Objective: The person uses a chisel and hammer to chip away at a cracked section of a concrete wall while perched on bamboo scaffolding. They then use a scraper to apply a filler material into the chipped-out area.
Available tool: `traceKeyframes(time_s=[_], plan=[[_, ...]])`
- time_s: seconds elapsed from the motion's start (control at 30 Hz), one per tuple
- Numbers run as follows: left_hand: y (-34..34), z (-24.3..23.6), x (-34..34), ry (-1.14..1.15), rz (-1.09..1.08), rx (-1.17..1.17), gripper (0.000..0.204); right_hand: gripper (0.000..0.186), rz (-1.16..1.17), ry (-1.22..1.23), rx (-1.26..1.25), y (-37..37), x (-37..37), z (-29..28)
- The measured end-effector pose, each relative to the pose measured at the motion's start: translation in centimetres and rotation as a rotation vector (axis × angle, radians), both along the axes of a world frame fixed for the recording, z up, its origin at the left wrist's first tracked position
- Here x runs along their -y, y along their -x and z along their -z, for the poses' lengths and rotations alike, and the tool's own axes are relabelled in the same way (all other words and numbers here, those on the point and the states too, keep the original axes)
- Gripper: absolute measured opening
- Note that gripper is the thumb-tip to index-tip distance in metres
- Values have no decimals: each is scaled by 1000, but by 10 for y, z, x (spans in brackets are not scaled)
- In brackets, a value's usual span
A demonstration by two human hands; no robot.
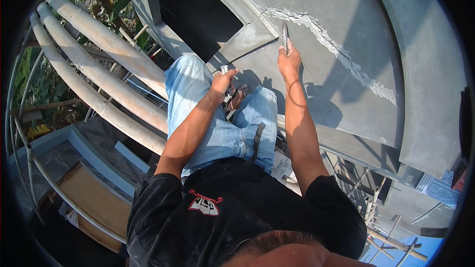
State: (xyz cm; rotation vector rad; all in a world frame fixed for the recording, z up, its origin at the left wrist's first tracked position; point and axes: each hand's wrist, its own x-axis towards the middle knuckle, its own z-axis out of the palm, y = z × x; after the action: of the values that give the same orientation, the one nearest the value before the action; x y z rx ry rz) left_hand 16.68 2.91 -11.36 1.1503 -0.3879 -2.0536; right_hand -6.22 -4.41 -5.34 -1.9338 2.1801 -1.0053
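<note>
My right hand (290, 63) is closed around a narrow, pointed metal blade (284, 34), perhaps a trowel or knife seen edge-on. Its tip points up the grey wall (307, 64), just below a rough, pale, chipped-out crack (341, 54). That crack curves from the opening's corner down to the right. Whether the tip touches the wall, I cannot tell. Lower and further left, my left hand (222, 83) is closed on a small whitish-grey object (225, 69); its kind is unclear. It is in front of my jeans and sandalled foot, apart from the crack.
Thick bamboo poles (109, 49) run along my left side. A dark opening (198, 15) lies beyond my left hand. At lower left are a blue-grey frame (94, 153) and a brown board (94, 198). More bamboo scaffolding (396, 247) stands at lower right.
</note>
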Motion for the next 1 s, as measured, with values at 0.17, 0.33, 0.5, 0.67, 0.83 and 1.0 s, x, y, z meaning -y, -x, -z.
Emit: traceKeyframes(time_s=[0.17, 0.33, 0.5, 0.67, 0.83, 1.0], plan=[[-2, 4, -3, -13, -6, 19, 28, 37, 181, -476, 903, -39, -6, -55], [-1, 3, -1, -4, -2, 17, 30, 37, 80, 42, -312, -9, -3, -19], [0, -2, -1, -4, -18, 38, 31, 41, 88, -548, 1152, -15, -2, -46], [-4, 4, -4, -6, -40, 61, 31, 40, 60, -360, 510, -24, -12, -48], [-1, -1, -3, -7, -48, 40, 30, 9, 165, -343, 1375, -75, -2, -65], [5, 0, -3, -37, -23, 92, 31, 4, 252, -142, 1387, -120, 32, -74]])
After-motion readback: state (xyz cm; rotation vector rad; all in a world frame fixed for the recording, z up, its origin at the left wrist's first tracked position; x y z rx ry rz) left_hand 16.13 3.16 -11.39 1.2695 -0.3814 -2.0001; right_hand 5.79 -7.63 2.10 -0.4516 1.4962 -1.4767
